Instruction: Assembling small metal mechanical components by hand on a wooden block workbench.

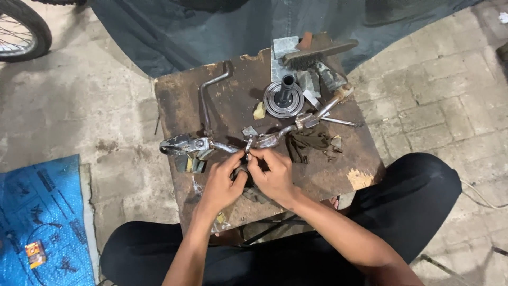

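A: What colour is the work table (338, 159)?
B: Rusty dark brown, with 1 pale chipped patch near its edge.

A: And the handlebar (275, 139)?
B: Dull silver-grey metal. The round hub (284, 98) behind it is grey with a black centre tube.

A: The ground?
B: Grey-beige paving bricks (439, 95) in a staggered pattern. A bright blue sheet (42, 212) printed with dark marks lies there, and the trousers (413, 196) are black.

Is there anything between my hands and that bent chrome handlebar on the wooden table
Nothing visible does. The left hand and right hand are already at the middle of the handlebar, fingers touching its clamp. The round hub part, wire brush and rag lie beyond or beside it on the table.
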